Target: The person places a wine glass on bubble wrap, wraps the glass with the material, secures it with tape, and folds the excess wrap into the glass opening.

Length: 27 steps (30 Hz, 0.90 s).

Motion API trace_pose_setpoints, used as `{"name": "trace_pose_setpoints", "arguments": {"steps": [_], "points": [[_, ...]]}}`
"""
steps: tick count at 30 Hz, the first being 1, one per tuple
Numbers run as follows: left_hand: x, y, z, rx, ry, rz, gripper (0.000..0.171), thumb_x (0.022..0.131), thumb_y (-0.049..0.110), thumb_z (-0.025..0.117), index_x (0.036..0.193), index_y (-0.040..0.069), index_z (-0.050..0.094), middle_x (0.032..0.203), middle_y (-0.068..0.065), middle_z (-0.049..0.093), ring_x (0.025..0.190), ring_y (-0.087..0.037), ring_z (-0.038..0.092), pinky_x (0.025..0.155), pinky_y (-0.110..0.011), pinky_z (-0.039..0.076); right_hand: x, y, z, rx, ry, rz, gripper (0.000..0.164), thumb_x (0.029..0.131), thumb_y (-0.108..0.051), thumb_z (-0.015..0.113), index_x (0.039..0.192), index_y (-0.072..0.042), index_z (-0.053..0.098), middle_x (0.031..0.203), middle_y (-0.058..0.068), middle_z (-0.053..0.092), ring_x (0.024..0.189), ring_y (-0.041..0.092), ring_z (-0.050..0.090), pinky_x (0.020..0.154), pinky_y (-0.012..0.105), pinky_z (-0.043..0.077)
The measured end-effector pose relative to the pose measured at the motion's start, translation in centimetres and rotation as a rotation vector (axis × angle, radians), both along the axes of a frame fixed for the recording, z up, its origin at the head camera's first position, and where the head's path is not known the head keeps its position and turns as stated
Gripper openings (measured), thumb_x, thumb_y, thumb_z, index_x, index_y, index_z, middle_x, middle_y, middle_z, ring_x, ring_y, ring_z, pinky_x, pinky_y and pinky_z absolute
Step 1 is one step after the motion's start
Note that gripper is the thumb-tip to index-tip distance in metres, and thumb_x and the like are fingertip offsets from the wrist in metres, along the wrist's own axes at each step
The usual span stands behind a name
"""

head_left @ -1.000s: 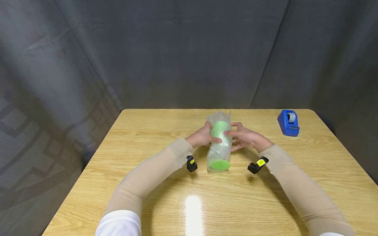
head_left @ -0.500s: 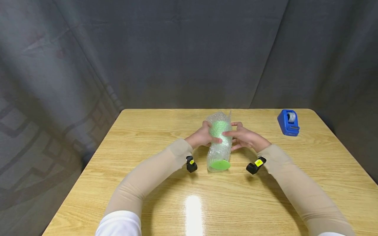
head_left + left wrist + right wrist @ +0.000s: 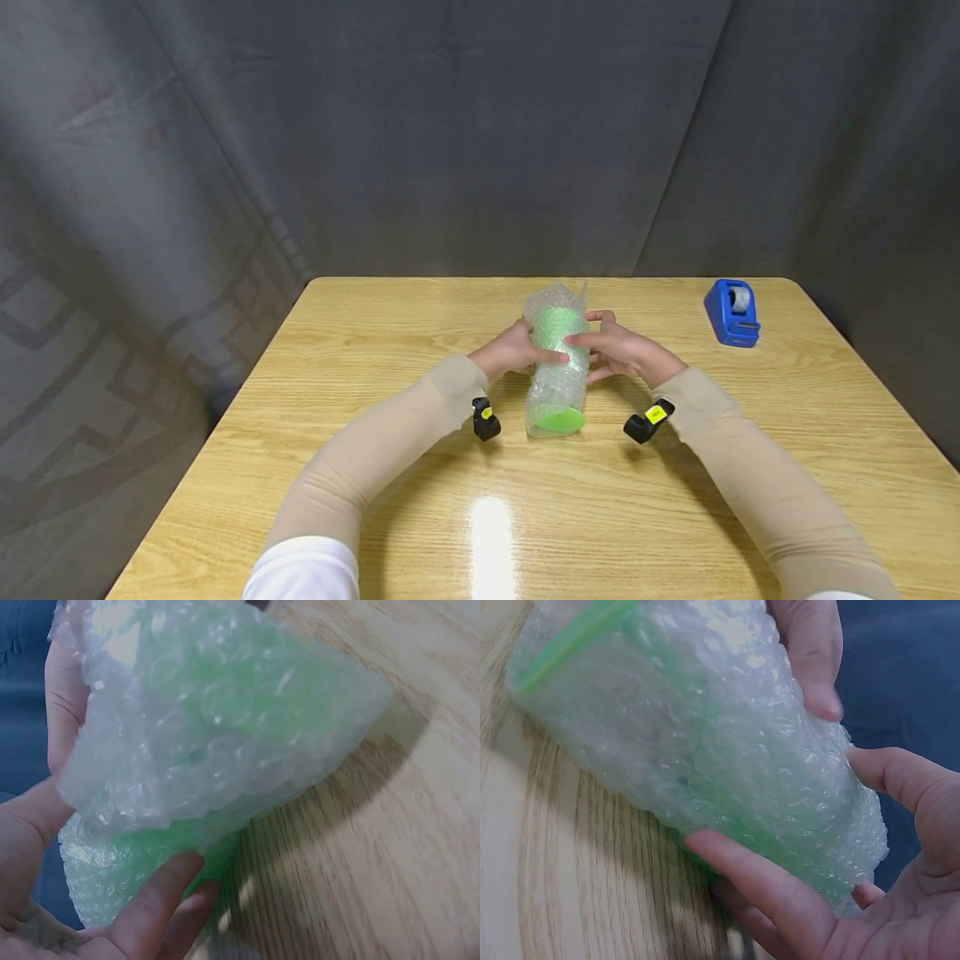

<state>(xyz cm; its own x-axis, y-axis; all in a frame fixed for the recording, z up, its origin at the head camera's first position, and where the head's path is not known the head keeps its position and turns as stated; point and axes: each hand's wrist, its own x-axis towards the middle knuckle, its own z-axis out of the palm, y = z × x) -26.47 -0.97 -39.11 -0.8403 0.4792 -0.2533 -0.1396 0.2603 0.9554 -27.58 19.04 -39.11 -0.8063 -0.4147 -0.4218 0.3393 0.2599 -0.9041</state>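
A roll of clear bubble wrap (image 3: 558, 379) lies lengthwise on the table around a green, roughly cylindrical thing with a flat round end (image 3: 560, 420) facing me. The left hand (image 3: 516, 347) holds the roll from the left, thumb across its top and fingers along its far side. From the right, the right hand (image 3: 618, 347) grips it with the thumb on top and the fingers spread against its side. In the left wrist view a flap of bubble wrap (image 3: 225, 712) stands out over the layer beneath. The right wrist view shows the green rim (image 3: 574, 645) through the wrap.
A blue tape dispenser (image 3: 732, 315) with a roll of clear tape stands at the back right of the wooden table (image 3: 405, 317). Behind the table hangs a dark grey curtain (image 3: 480, 142). Black wrist cameras hang below both forearms.
The left hand's thumb has slid slightly right over the wrap and its index finger has dropped lower. The right wrist has shifted a little left. The wrapped roll stays in place.
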Motion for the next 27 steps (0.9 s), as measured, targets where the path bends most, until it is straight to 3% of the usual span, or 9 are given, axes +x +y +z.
{"name": "trace_pose_setpoints", "arguments": {"steps": [9, 17, 27], "points": [[-0.2, 0.2, -0.2, -0.015, 0.013, 0.010, 0.085, 0.086, 0.004, 0.072, 0.152, 0.019, 0.020, 0.144, -0.012, 0.044, 0.124, -0.032, 0.052, 0.095, -0.047, 0.052, -0.1, 0.2, -0.1, -0.015, 0.006, 0.015, 0.082, 0.096, -0.021, 0.055, 0.144, -0.013, -0.012, 0.132, 0.031, 0.038, 0.101, 0.030, 0.063, 0.078, 0.044, 0.059], [-0.2, 0.2, 0.0, -0.028, 0.007, 0.022, 0.084, 0.084, 0.003, 0.073, 0.151, 0.017, 0.024, 0.141, -0.013, 0.047, 0.122, -0.033, 0.055, 0.094, -0.045, 0.053, -0.3, 1.0, -0.7, -0.122, -0.048, 0.028, 0.069, 0.102, -0.029, 0.045, 0.142, -0.020, -0.011, 0.138, 0.030, 0.030, 0.110, 0.032, 0.055, 0.085, 0.044, 0.057], [0.0, 0.4, 0.1, -0.022, -0.023, 0.046, 0.084, 0.084, 0.001, 0.072, 0.151, 0.019, 0.024, 0.142, -0.013, 0.046, 0.123, -0.034, 0.053, 0.096, -0.047, 0.051, -0.2, 0.8, -0.7, -0.118, -0.037, 0.007, 0.072, 0.101, -0.023, 0.049, 0.142, -0.018, -0.010, 0.132, 0.031, 0.034, 0.097, 0.026, 0.063, 0.080, 0.044, 0.059]]}}
